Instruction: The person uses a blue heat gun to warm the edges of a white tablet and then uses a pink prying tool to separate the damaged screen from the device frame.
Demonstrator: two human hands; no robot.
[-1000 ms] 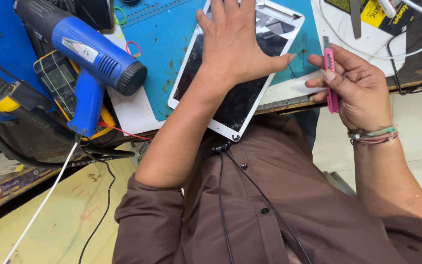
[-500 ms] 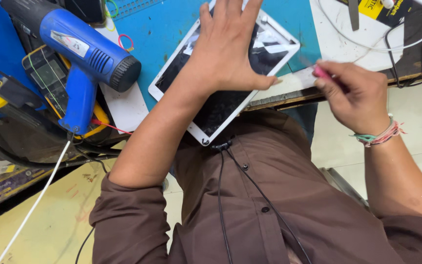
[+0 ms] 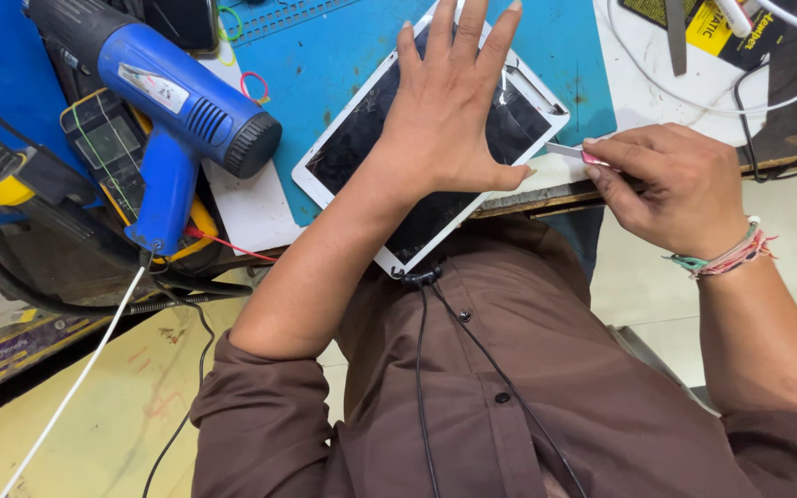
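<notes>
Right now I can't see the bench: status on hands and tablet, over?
Left hand flat on tablet, pressing. Right hand pinching pry tool, tip at tablet's edge. Heat gun parked beside it, clear of both.

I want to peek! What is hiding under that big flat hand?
Under the left hand lies a white tablet with a dark, cracked screen, resting on a blue mat. The middle of the screen is covered by the palm.

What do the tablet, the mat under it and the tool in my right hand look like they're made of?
Tablet: glossy dark glass, cracked, in a white frame. Mat: matte blue, probably rubber or silicone. Tool in the right hand: thin shiny blade, likely metal, with a pink end, perhaps plastic.
</notes>
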